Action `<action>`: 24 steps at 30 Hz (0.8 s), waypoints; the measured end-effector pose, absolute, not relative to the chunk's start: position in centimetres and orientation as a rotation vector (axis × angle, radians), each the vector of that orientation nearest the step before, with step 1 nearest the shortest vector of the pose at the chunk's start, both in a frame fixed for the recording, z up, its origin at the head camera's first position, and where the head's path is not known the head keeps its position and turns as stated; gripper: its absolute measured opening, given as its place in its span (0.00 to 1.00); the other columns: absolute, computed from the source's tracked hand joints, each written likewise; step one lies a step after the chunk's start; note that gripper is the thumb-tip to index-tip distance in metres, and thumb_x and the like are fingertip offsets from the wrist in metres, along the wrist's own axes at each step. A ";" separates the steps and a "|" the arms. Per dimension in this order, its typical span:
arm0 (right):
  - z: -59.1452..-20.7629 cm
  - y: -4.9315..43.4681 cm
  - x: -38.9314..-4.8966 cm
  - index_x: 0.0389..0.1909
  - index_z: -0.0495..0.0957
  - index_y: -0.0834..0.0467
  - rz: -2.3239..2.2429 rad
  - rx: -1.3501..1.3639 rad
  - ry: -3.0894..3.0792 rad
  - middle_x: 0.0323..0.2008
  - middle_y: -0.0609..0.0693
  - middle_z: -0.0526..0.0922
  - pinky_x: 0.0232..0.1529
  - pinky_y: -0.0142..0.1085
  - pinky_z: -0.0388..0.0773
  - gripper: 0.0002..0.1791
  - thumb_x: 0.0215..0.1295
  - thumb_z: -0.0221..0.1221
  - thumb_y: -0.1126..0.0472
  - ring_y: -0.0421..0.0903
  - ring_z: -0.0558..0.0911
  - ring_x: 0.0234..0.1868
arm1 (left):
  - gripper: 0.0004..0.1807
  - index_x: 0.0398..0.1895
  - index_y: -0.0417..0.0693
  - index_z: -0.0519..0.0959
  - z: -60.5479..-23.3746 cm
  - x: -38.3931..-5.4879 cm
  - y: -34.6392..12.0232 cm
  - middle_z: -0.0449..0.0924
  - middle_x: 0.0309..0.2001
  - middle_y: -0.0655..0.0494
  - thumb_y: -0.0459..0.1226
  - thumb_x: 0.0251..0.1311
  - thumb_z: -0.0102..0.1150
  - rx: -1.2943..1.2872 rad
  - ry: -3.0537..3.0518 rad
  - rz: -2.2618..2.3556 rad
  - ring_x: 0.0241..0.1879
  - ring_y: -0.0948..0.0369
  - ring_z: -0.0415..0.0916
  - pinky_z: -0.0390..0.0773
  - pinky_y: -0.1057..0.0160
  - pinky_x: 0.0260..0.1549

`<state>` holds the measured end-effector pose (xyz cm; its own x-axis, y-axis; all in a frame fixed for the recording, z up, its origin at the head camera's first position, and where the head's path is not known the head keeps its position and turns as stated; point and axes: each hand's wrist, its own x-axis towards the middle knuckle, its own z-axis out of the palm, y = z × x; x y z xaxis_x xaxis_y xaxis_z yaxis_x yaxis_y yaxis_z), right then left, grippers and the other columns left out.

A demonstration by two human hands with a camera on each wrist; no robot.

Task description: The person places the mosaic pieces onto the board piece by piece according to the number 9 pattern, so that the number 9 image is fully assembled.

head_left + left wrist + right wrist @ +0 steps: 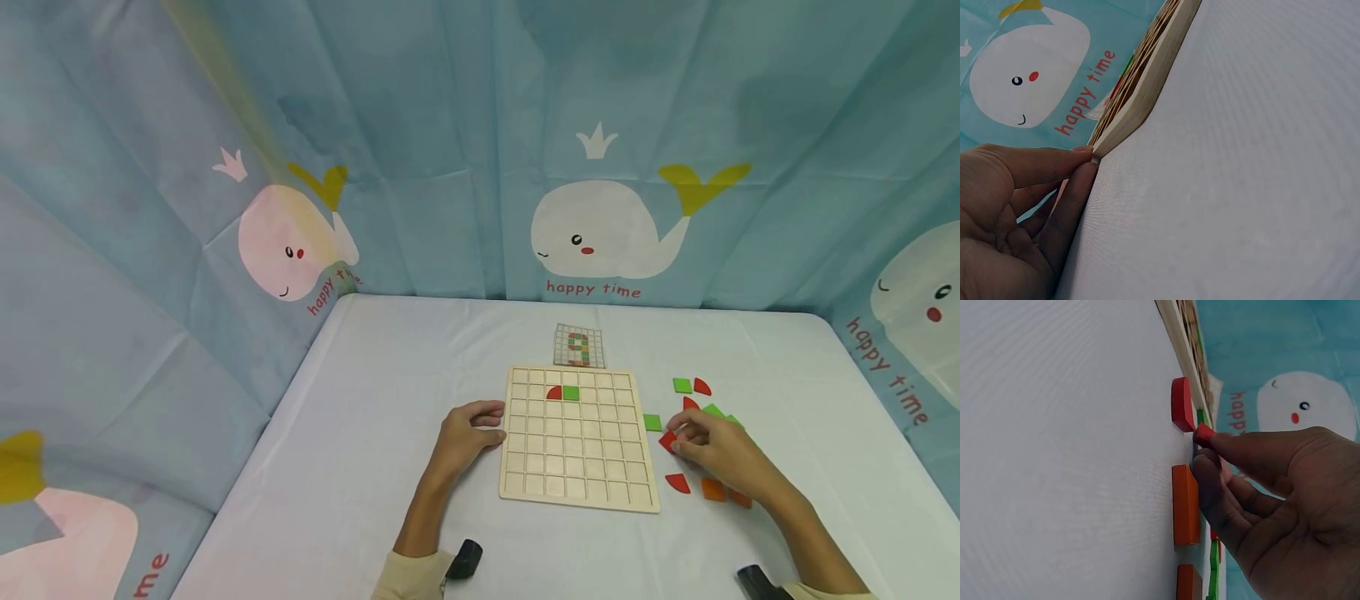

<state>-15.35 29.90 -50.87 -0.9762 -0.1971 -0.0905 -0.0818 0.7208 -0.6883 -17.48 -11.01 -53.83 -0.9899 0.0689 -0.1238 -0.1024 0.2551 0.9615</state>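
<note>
A square wooden grid board point(562, 450) lies on the white table. My left hand point(462, 437) is at its left edge, thumb and fingertips touching the rim point(1147, 100) with a gap between them. On the grid, near its far side, sit a red quarter-circle tile point(554, 392) and a green square tile point(571, 393), side by side. Right of the board, my right hand point(723, 450) pinches a small red tile point(1203, 434) between thumb and fingertips. Under and around this hand are a red quarter-circle point(678, 483), an orange tile point(713, 489) and a green square point(652, 422).
Behind the board lies a small gridded pattern card point(578, 346) with a coloured figure. Farther right, another green square point(682, 386) lies beside a red quarter-circle point(702, 387); more green tiles are partly hidden by the right hand. A blue whale-print curtain point(450, 167) surrounds the table.
</note>
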 end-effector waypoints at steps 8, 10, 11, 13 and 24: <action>-51.0 29.8 -15.4 0.51 0.82 0.59 -1.128 -0.204 2.759 0.36 0.49 0.83 0.32 0.29 0.82 0.12 0.69 0.68 0.66 0.43 0.83 0.36 | 0.28 0.62 0.41 0.84 -53.8 -17.4 -11.1 0.87 0.55 0.47 0.25 0.54 0.74 -0.034 2.358 1.855 0.54 0.52 0.84 0.88 0.68 0.42; -51.0 29.7 -15.4 0.51 0.82 0.59 -1.126 -0.207 2.765 0.36 0.49 0.83 0.33 0.29 0.82 0.12 0.70 0.67 0.67 0.43 0.83 0.36 | 0.29 0.62 0.41 0.83 -53.8 -17.3 -11.1 0.86 0.56 0.46 0.25 0.55 0.74 -0.032 2.351 1.865 0.54 0.51 0.84 0.88 0.68 0.43; -50.9 29.7 -15.5 0.52 0.82 0.59 -1.124 -0.207 2.770 0.37 0.48 0.84 0.33 0.29 0.82 0.12 0.70 0.67 0.67 0.43 0.84 0.37 | 0.28 0.62 0.40 0.83 -53.7 -17.3 -11.0 0.86 0.56 0.46 0.25 0.55 0.74 -0.032 2.346 1.869 0.55 0.51 0.84 0.88 0.68 0.43; -50.8 29.7 -15.5 0.52 0.82 0.59 -1.113 -0.211 2.787 0.37 0.48 0.84 0.34 0.28 0.82 0.12 0.70 0.67 0.66 0.44 0.84 0.38 | 0.28 0.63 0.41 0.83 -53.7 -17.3 -11.0 0.86 0.56 0.46 0.26 0.55 0.74 -0.030 2.343 1.875 0.55 0.51 0.84 0.88 0.68 0.43; -50.4 28.7 -16.1 0.54 0.82 0.57 -1.120 -0.204 2.868 0.39 0.48 0.84 0.38 0.27 0.82 0.12 0.72 0.65 0.64 0.45 0.83 0.40 | 0.28 0.62 0.41 0.84 -53.7 -17.5 -11.0 0.87 0.55 0.47 0.26 0.55 0.74 -0.028 2.359 1.851 0.54 0.52 0.84 0.88 0.68 0.43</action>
<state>-16.06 28.70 -50.41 -0.9897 -0.1431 -0.0038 -0.1027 0.7278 -0.6780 -17.46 -11.04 -53.73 -0.9897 0.0728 -0.1232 -0.1024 0.2416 0.9650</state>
